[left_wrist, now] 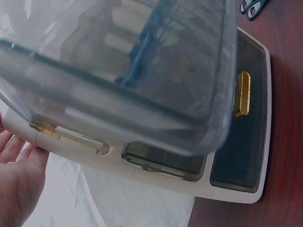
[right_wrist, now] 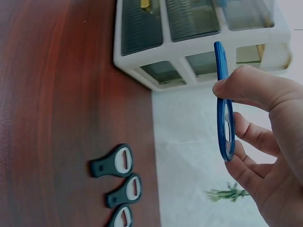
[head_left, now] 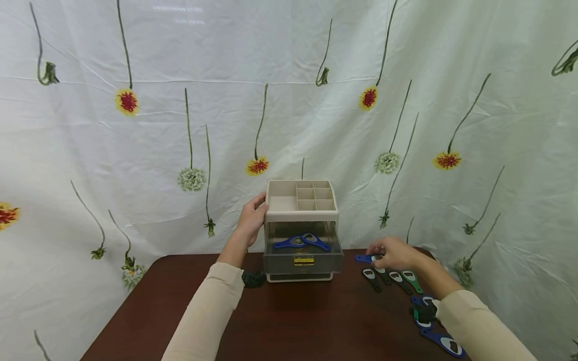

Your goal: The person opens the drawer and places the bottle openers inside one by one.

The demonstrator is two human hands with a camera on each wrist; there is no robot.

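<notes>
A cream organizer box [head_left: 301,216] with compartments on top stands at the table's far edge. Its smoky clear drawer [head_left: 282,263], with a gold handle, is pulled out. Inside lie two blue bottle openers [head_left: 314,241], overlapping. My left hand [head_left: 251,218] rests against the box's upper left side; in the left wrist view its fingers [left_wrist: 12,149] touch the cream shell. To the right of the box, my right hand [head_left: 394,253] pinches another blue bottle opener [right_wrist: 221,75] between thumb and fingers, held on edge above the table in the right wrist view.
Several black bottle openers [head_left: 371,279] and a green one [head_left: 412,282] lie below my right hand. More blue bottle openers [head_left: 442,343] lie nearer, by the right sleeve. A flower-printed white curtain [head_left: 289,125] hangs behind the dark wooden table [head_left: 280,321].
</notes>
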